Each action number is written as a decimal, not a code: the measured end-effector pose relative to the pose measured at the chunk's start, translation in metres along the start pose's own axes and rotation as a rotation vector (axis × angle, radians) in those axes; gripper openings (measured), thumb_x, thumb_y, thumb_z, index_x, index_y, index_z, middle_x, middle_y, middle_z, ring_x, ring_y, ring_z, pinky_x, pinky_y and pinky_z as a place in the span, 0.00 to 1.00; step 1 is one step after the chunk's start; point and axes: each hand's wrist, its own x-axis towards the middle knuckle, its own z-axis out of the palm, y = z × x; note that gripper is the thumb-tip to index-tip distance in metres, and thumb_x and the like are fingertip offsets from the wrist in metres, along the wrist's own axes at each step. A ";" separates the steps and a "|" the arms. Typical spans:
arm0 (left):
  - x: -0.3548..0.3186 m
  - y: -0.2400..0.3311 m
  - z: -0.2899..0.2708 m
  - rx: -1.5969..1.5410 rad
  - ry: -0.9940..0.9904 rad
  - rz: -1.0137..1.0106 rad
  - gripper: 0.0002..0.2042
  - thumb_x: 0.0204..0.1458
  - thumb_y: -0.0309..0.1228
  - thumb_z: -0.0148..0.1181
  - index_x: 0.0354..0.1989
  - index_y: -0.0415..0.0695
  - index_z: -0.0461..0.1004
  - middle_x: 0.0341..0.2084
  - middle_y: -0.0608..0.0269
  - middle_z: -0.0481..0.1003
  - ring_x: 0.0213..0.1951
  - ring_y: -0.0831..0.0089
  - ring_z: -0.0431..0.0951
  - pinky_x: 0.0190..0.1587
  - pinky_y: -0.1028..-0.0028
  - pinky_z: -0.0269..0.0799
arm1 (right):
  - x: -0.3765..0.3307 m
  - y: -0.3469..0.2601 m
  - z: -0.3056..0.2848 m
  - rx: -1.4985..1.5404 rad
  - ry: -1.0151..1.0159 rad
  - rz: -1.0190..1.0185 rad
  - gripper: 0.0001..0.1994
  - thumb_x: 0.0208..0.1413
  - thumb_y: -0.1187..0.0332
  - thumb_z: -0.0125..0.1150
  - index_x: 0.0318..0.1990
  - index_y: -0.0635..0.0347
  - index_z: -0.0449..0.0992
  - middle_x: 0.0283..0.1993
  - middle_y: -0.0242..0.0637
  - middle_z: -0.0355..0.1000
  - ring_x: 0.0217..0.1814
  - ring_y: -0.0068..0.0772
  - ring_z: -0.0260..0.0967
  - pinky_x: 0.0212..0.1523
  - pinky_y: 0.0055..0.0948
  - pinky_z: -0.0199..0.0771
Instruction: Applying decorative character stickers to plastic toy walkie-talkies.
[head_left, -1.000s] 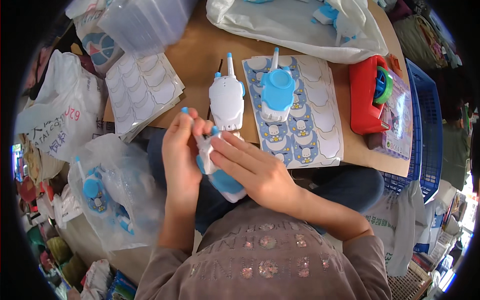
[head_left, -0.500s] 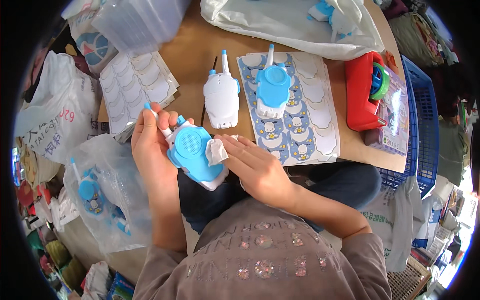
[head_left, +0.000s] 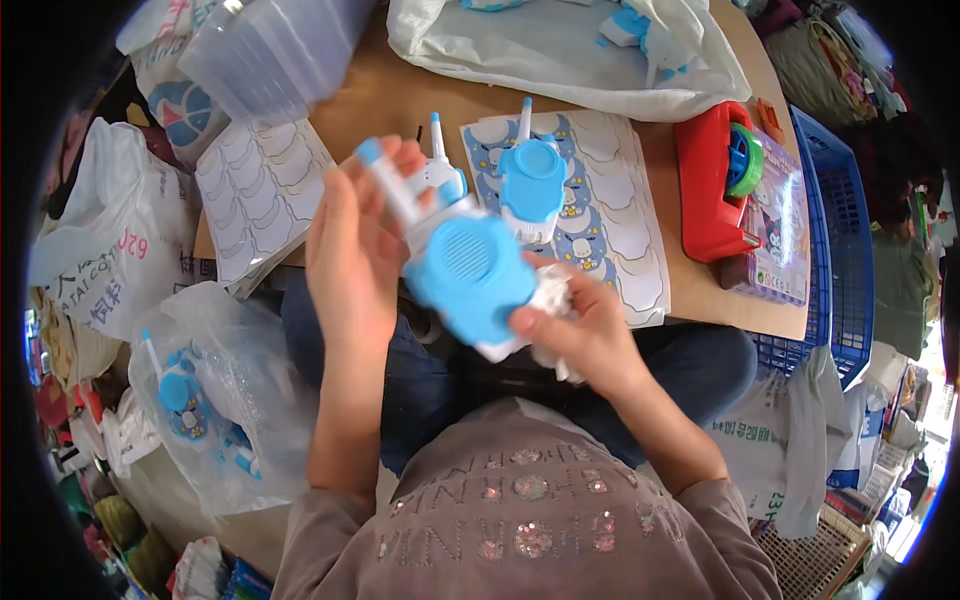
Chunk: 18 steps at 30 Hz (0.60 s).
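A blue-and-white toy walkie-talkie (head_left: 470, 275) is held up over my lap, tilted and slightly blurred, its ridged round blue part facing up. My right hand (head_left: 590, 330) pinches its lower end, thumb on the blue face. A crumpled white tissue (head_left: 552, 290) is bunched in the same hand. Beside the antenna, my left hand (head_left: 355, 255) has its fingers stretched out and apart; whether they touch the antenna is unclear. Beyond lies a second, white walkie-talkie (head_left: 437, 172), partly hidden. A third, blue-faced walkie-talkie (head_left: 533, 185) rests on a sheet of cartoon stickers (head_left: 585, 250).
A red tape dispenser (head_left: 705, 190) and a printed box (head_left: 775, 240) stand at the table's right, beside a blue basket (head_left: 840, 240). White sticker sheets (head_left: 255, 190), a clear plastic bin (head_left: 275, 60) and a bag of walkie-talkies (head_left: 225, 390) are leftward. A white sack (head_left: 560, 75) lies at the back.
The walkie-talkie has moved right and up, passing into my right hand's grip. My left hand's fingers have spread from the antenna. The tissue has moved from its face to its lower edge.
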 end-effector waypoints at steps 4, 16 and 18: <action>0.017 -0.038 -0.013 1.286 -0.054 0.353 0.31 0.50 0.43 0.66 0.60 0.42 0.64 0.58 0.47 0.63 0.56 0.52 0.66 0.57 0.60 0.64 | 0.011 -0.006 -0.020 0.164 0.150 0.007 0.29 0.56 0.64 0.69 0.61 0.70 0.66 0.45 0.34 0.75 0.42 0.18 0.71 0.43 0.20 0.72; 0.019 0.007 -0.066 0.857 0.161 -0.044 0.30 0.61 0.29 0.47 0.70 0.35 0.46 0.60 0.45 0.66 0.57 0.65 0.70 0.58 0.70 0.66 | 0.056 -0.005 0.005 -0.585 0.309 -0.322 0.29 0.50 0.62 0.71 0.60 0.54 0.72 0.31 0.37 0.78 0.29 0.22 0.74 0.31 0.27 0.74; 0.019 0.006 -0.079 0.788 0.185 -0.005 0.29 0.62 0.28 0.47 0.70 0.36 0.46 0.61 0.44 0.66 0.59 0.64 0.69 0.60 0.70 0.63 | 0.068 -0.002 0.020 -0.656 0.264 -0.332 0.27 0.51 0.59 0.70 0.58 0.57 0.73 0.32 0.40 0.78 0.30 0.25 0.74 0.34 0.31 0.74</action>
